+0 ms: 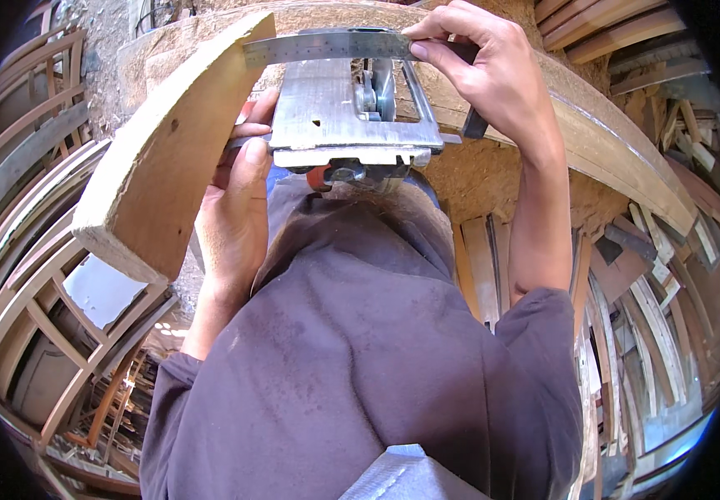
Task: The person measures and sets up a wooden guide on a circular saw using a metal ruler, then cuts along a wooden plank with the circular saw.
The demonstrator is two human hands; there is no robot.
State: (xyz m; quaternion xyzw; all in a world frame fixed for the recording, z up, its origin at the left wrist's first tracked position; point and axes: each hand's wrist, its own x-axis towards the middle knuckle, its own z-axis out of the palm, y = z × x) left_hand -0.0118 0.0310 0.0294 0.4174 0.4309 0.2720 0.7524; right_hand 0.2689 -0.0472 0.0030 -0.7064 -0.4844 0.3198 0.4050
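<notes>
With my right hand [493, 71] pinching the steel rule [326, 47], I should keep it straight across the saw plate [314, 104], my left hand [237, 204] beside it, grip unclear.

Blond beam [164, 137], silver-grey saw [314, 104], purple-brown shirt [351, 325].
From here the beam looks creamy yellow, flecked by a dark brown knot [175, 125]; the ruler [326, 46] against it is steel grey with fine dark ticks, and the bar [475, 125] at its other end is near black. The saw's plate is dull silver, the blade [385, 93] a brighter grey, with a spot of orange beneath. The shirt is plain, mottled by darker smudges, above a pale grey brim [410, 479]. The sawdust [489, 187] glows orange-tan; the frames [57, 335] are tan and brown, around a white sheet [103, 290].
</notes>
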